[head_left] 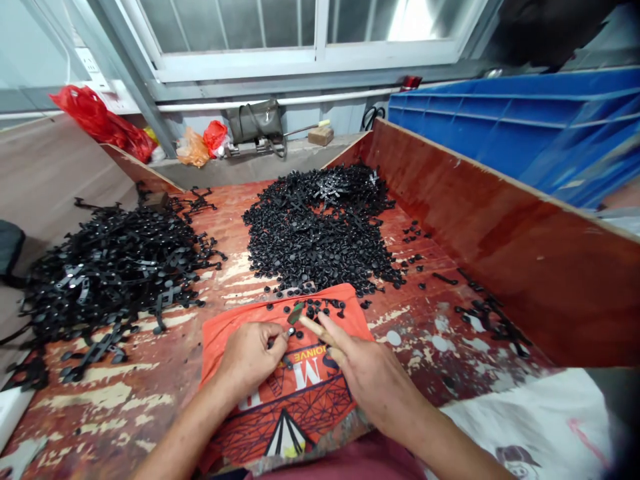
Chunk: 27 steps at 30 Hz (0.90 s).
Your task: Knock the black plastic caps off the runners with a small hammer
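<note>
My left hand [255,350] rests over an orange printed cloth [320,407], its thumb and forefinger pinched together on a small part with a shiny round top [291,331]. The rest of that part is hidden by the fingers. In my right hand [373,377] is a small hammer with a pale wooden handle [315,327]. Its dark green head [296,313] hangs just above the left fingertips, apart from the shiny part. Several loose black round-headed pieces [313,310] lie on the cloth around both hands.
Beyond the cloth is a big heap of black round-headed pieces [320,247]. Black linked strips form another pile [115,267] at left. A red-brown board [500,227] walls the right side, with a blue crate [515,127] behind it. A white sack [540,420] lies at lower right.
</note>
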Motion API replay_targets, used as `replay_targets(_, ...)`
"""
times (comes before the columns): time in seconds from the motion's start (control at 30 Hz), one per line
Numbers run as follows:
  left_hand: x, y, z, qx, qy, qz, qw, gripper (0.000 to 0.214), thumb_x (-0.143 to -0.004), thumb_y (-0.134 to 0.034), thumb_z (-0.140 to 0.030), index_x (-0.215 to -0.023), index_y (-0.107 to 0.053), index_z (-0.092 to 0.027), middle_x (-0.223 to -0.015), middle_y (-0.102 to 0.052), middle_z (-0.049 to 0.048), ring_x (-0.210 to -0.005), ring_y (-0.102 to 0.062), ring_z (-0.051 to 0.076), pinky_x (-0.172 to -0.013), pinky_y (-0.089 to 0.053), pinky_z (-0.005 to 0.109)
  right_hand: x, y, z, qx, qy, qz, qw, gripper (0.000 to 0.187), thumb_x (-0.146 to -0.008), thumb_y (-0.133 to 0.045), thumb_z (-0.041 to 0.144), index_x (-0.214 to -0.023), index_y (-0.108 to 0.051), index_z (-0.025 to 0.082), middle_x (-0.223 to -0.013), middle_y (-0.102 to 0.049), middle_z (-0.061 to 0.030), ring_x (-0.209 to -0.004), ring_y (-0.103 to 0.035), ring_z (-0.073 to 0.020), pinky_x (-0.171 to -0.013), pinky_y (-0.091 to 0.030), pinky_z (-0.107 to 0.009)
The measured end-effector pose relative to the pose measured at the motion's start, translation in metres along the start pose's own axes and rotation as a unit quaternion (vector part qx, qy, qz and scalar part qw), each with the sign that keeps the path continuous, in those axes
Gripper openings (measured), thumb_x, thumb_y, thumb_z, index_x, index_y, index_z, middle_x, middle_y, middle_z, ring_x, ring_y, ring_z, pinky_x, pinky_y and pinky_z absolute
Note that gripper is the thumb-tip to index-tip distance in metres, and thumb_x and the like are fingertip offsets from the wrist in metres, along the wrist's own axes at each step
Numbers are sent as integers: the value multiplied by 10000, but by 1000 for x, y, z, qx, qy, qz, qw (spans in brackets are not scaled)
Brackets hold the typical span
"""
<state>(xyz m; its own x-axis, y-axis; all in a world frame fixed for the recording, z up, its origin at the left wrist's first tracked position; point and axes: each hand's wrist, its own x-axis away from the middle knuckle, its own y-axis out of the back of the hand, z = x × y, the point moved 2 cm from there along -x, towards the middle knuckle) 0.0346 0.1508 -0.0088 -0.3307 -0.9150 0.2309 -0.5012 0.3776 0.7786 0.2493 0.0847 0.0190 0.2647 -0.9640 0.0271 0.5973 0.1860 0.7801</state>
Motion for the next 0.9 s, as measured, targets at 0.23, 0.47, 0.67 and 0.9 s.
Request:
replay_targets(0.23,-3,4,11,124,12,16,992,340,-848,-476,-360,-601,-633,-187,-509,-515,-23,-506,-426,134,-548,-284,250,4,26,-3,-55,-41,-26,997,528,-1032,-339,223,-1536,-324,383,-1378,-621,13,-1043,-706,-211,-975,-525,-402)
replay_targets(0.47,-2,3,11,156,8,12,988,303,-818,-504,-348,-605,-648,-190,-496,-492,-33,-493,-415,133,-536,-280,252,13,14,-15,-78,-42,-18,996,511,-1049,-318,272,-1537,-291,420,-1445,-554,36,-1097,-687,-213,-986,-519,-411)
replay_targets(0.67,-2,-1,8,122,8,15,992,364,-838,-511,-392,-528,-520,-202,-474,-348,-50,-474,-305,116,-520,-208,257,15,13,-17,-57,-54,-11,997,515,-1048,-319,266,-1535,-290,433,-1435,-567,29,-1030,-712,-212,-885,-556,-382)
replay_targets(0.9,-5,2,6,67,19,38,997,374,-850,-484,-404,-531,-504,-209,-464,-357,-52,-462,-327,119,-541,-223,266,17,12,-14,-35,-55,-4,998,534,-1031,-340,229,-1531,-313,416,-1374,-626,-2,-959,-731,-208,-816,-577,-368)
